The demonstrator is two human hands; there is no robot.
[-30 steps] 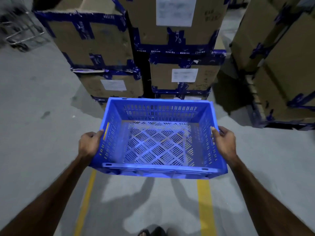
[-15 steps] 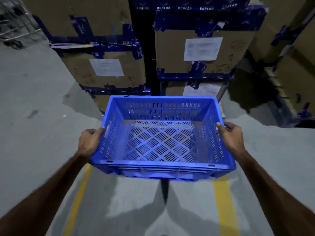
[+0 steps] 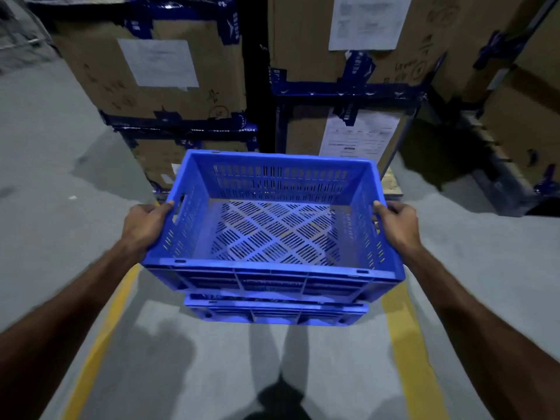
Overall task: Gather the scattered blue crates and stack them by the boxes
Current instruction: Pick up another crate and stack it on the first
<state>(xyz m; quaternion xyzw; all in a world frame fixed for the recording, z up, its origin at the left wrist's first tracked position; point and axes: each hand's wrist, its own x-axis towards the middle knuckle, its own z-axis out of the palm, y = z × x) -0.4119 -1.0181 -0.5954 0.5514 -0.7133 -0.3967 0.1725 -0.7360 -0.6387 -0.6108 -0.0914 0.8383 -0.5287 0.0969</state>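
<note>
While both arms reach forward, the left hand (image 3: pixel 145 221) holds the left short wall of the blue crate (image 3: pixel 272 225) and the right hand (image 3: pixel 397 221) holds the right wall, each grip closed over the rim. The crate is empty and sits just above a second blue crate (image 3: pixel 275 312) on the floor (image 3: pixel 54 207), close to the stacked cardboard boxes (image 3: pixel 169 71).

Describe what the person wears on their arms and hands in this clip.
Nothing shows on either one. The left hand and right hand are bare, with no gloves, rings or watch in view. Both forearms are uncovered down to the picture's edge, so no sleeves appear.
</note>
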